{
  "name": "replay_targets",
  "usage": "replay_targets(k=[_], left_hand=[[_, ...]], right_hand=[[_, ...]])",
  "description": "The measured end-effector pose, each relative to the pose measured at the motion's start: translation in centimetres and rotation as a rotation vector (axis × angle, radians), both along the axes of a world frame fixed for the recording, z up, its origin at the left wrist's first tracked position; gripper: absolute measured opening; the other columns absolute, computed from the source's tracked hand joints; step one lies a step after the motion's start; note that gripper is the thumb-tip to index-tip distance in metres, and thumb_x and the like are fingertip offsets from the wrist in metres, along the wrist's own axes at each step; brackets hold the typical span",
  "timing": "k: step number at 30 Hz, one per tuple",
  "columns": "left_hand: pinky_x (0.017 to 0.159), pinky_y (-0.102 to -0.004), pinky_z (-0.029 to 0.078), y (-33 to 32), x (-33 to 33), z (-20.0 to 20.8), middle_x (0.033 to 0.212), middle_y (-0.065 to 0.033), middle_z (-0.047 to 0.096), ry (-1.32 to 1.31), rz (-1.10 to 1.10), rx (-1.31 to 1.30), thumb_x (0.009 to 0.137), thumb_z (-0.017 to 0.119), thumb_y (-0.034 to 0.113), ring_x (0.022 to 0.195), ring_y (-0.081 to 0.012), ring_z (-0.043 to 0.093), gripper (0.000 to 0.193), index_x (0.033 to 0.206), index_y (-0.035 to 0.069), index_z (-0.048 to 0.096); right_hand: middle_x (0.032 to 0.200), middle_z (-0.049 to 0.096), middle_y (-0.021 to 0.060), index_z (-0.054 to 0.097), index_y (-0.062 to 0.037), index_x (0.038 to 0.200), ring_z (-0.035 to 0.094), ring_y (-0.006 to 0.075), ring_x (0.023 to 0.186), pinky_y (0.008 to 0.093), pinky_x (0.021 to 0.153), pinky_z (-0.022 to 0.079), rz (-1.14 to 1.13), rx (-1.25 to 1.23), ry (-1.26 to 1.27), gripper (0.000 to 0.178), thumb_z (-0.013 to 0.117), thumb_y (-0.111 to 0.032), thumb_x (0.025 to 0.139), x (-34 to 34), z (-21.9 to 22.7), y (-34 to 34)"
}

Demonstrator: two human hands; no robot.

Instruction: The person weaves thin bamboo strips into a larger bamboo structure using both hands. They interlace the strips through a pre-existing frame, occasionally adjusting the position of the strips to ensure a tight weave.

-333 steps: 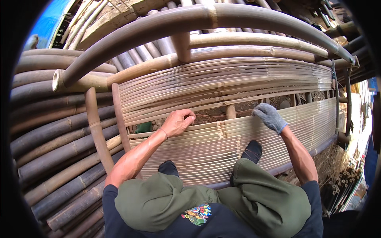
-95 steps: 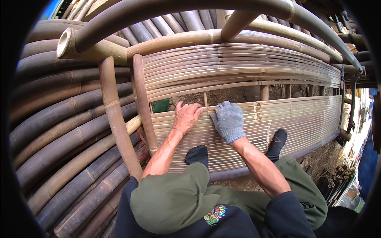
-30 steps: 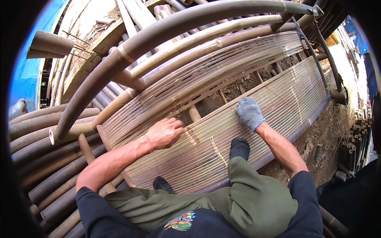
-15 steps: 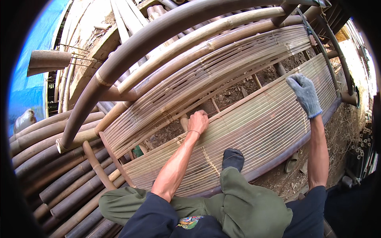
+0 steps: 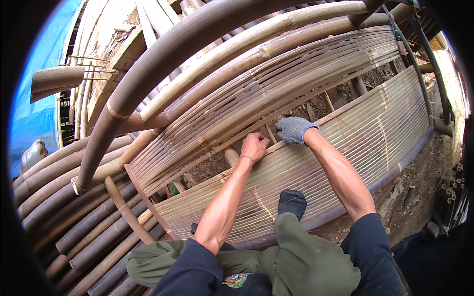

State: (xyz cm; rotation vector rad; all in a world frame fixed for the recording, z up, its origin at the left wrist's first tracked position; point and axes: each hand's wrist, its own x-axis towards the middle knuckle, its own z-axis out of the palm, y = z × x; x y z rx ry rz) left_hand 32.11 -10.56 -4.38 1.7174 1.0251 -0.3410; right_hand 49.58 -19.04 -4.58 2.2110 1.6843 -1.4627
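Probably steadying pale slatted bamboo panel (image 5: 291, 172) with curled bare left hand (image 5: 255, 147) and grey knit-gloved right hand (image 5: 292, 130), contents impossible to tell.

2 arms (image 5: 223, 207) extended forward, left hand (image 5: 254, 147) curled, right hand (image 5: 292, 130) just beside

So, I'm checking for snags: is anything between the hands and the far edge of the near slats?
Nothing visible: the left hand and gloved right hand are both at that edge of the slats.
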Motion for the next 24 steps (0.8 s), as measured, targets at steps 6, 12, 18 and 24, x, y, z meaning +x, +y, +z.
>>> replay_targets(k=[6,12,18,24], left_hand=[[0.069,-0.0232,0.045,0.1,-1.7,4.8,0.091,-0.0004,0.069,-0.345,0.239,-0.596,0.087,0.073,0.024,0.080,-0.0073,0.056,0.027,0.100,0.000,0.072],[0.076,-0.0271,0.048,0.3,-2.0,5.6,0.094,-0.0057,0.069,-0.306,0.095,-0.310,0.089,0.070,0.026,0.083,-0.0136,0.061,0.028,0.104,0.003,0.072],[0.091,-0.0495,0.044,-2.6,-1.4,2.3,0.106,-0.0208,0.069,0.132,-0.152,0.067,0.098,0.046,0.043,0.108,-0.0389,0.063,0.043,0.112,0.009,0.069],[0.093,-0.0532,0.041,-4.0,-1.7,1.9,0.098,-0.0171,0.071,0.010,-0.133,0.100,0.096,0.051,0.043,0.102,-0.0396,0.064,0.039,0.111,0.013,0.070]], right_hand=[[0.110,0.065,0.0139,0.069,-0.0094,0.108,0.060,0.0327,0.107,0.0436,0.093,0.048,-0.223,0.796,0.005,0.031,0.068,-0.028,0.083,-3.4,5.6,-5.3],[0.067,0.061,-0.0009,0.073,-0.0126,0.089,0.057,0.0124,0.063,0.0269,0.054,0.043,-0.476,0.867,-0.222,0.015,0.067,-0.009,0.075,-3.3,16.8,-19.7],[0.058,0.039,-0.0040,0.055,-0.0099,0.085,0.031,0.0059,0.041,0.0242,0.048,0.039,-1.738,0.743,0.200,0.014,0.053,-0.015,0.098,-1.2,27.7,-43.8],[0.090,0.066,0.0169,0.068,-0.0058,0.091,0.064,0.0353,0.095,0.0466,0.081,0.052,-0.728,-0.875,-1.026,0.027,0.069,-0.030,0.080,2.6,26.0,-60.7]])
